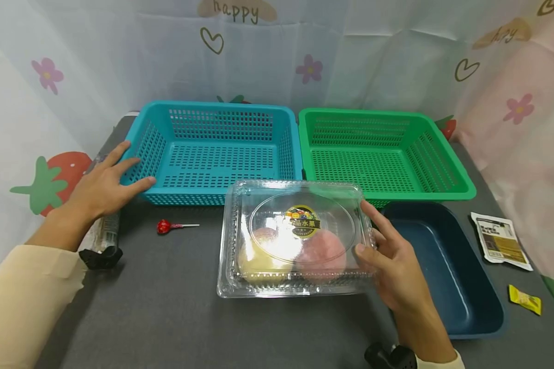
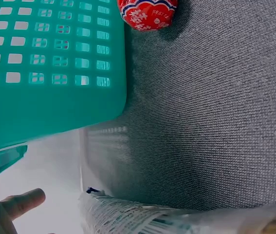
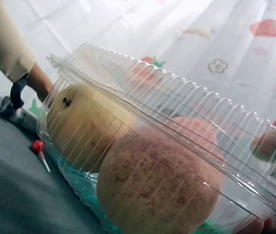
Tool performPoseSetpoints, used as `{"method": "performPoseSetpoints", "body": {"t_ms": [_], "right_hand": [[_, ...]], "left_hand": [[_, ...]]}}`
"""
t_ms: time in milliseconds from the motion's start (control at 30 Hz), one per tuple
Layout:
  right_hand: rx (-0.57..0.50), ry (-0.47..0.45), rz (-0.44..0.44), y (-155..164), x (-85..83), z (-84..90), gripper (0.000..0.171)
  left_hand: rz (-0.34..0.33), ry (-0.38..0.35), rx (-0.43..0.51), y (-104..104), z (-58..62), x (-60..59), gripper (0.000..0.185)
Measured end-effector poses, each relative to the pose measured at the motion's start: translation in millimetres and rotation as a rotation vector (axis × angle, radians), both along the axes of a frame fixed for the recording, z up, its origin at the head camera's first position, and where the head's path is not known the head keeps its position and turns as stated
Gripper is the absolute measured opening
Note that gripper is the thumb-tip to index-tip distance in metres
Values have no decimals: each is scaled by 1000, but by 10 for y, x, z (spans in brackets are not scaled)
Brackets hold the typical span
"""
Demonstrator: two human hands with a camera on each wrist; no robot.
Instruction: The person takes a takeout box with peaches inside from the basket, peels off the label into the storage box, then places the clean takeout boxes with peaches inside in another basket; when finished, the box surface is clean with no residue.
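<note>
My left hand [image 1: 113,182] lies with straight, spread fingers against the front left corner of the blue basket [image 1: 212,106]; one fingertip [image 2: 23,202] shows below the basket wall [image 2: 50,97] in the left wrist view. My right hand [image 1: 385,248] grips the right edge of a clear plastic fruit box [image 1: 295,205], thumb on the lid. Inside the box lie a yellow fruit [image 1: 258,261] and a pink fruit [image 1: 323,253]. The right wrist view shows the box [image 3: 176,107] close up, tilted, with the yellow fruit [image 3: 86,126] and pink fruit [image 3: 157,190].
A green basket [image 1: 374,114] stands right of the blue one. A dark blue tray [image 1: 443,266] lies behind my right hand. A red lollipop [image 1: 164,226] lies in front of the blue basket. A printed packet [image 1: 500,240] and yellow candy [image 1: 525,299] sit far right.
</note>
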State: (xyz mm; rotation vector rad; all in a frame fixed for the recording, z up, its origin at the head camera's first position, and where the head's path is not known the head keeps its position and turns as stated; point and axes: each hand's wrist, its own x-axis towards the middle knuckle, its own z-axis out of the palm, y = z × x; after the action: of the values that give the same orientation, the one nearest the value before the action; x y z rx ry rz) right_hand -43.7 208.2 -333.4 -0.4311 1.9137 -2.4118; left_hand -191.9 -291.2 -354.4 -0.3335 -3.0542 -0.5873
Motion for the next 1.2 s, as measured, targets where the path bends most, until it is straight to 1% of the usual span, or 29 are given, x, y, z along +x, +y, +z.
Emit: {"method": "performPoseSetpoints", "body": {"t_ms": [300,533,700,833,1000,1200], "right_hand": [[-6,-11,13,14,29,-154,68],[23,-49,-13,18,63,-266,68],[45,-70,-26,27,74,-323,68],[56,-67,-29,38,77,-362,69],[63,-77,-28,45,83,-405,69],[53,-106,-16,42,88,-477,69]], "left_hand": [[4,-12,-7,-12,4,-20,78],[1,-8,-5,-6,11,-27,79],[-5,-1,1,-6,12,-24,78],[-3,-8,-2,-4,6,-26,79],[-2,-15,-7,-6,0,-23,78],[-8,-7,2,-14,2,-6,78]]}}
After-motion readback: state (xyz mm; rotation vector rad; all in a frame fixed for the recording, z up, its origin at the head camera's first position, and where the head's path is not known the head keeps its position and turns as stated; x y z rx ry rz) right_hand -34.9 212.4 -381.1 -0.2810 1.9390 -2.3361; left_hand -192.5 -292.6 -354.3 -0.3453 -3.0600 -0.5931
